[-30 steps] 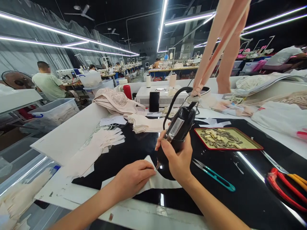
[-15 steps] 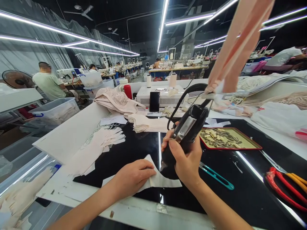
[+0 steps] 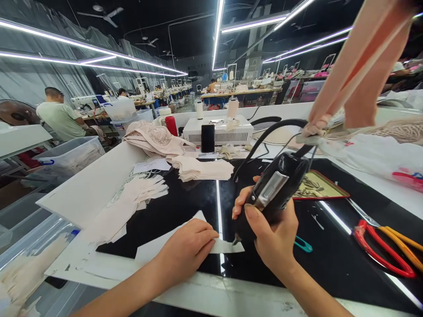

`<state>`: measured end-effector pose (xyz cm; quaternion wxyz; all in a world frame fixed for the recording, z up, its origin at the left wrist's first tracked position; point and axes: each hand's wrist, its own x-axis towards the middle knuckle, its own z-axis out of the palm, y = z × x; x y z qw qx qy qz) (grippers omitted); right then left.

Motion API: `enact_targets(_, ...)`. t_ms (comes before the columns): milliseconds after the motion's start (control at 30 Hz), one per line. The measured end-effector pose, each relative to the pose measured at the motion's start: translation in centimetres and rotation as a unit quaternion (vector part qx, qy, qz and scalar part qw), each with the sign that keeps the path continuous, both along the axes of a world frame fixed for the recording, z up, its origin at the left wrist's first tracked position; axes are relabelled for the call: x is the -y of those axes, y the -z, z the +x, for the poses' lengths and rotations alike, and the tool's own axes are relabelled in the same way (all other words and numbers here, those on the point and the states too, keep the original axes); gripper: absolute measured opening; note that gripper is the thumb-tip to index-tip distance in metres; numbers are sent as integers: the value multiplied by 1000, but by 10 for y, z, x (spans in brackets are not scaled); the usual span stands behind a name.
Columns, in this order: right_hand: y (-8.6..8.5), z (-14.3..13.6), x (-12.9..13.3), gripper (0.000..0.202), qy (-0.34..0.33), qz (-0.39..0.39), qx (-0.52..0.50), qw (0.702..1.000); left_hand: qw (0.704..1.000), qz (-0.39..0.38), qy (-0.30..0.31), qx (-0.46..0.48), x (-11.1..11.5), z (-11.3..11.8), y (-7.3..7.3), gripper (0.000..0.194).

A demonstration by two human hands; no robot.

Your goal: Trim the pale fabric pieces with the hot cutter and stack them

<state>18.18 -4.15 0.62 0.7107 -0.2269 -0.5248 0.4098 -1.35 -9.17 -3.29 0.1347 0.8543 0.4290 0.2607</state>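
Note:
My right hand (image 3: 274, 235) is closed around a black hand-held power tool (image 3: 287, 171) with a silver lever on its side and a cable at its top. A pink fabric strap (image 3: 353, 66) is tied to the tool's upper end. The narrow tip of the tool points down onto the right end of a white fabric piece (image 3: 228, 246) on the black tabletop. My left hand (image 3: 188, 246) rests over the middle of this piece, fingers together and curled onto it; its thumb is hidden. A teal-handled tool (image 3: 303, 243) lies partly behind my right wrist.
Red-and-orange-handled scissors (image 3: 383, 251) and a tray (image 3: 343, 194) of seed-like pieces lie at right. Cream fabric stacks (image 3: 203, 168) and a fanned pile (image 3: 132, 200) are at left. Behind stand a phone (image 3: 208, 138) and a white machine box (image 3: 231, 132). A person (image 3: 59, 114) sits at far left.
The view has shifted slightly. My right hand and the tool have moved right, and the tool's tip now shows at the fabric's right end. My left hand stays on the fabric.

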Motion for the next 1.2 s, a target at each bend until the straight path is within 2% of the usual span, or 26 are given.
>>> enact_targets(267, -1, 0, 2, 27, 8, -3, -1, 1000, 999, -47, -15, 9, 6, 3, -1, 20)
enact_targets(500, -1, -1, 2, 25, 6, -4, -3, 1000, 999, -28, -6, 22, 10, 0, 2, 22)
enact_targets(700, -2, -12, 0, 24, -11, -3, -25, 1000, 1000, -3, -4, 19, 13, 1, 5, 23)
enact_targets(867, 0, -19, 1, 23, -17, 3, -5, 1000, 1000, 10, -3, 9, 16, 0, 7, 24)
enact_targets(1200, 5, -11, 14, 26, -52, 0, -26, 998, 1000, 3, -13, 3, 19, 3, 8, 26)
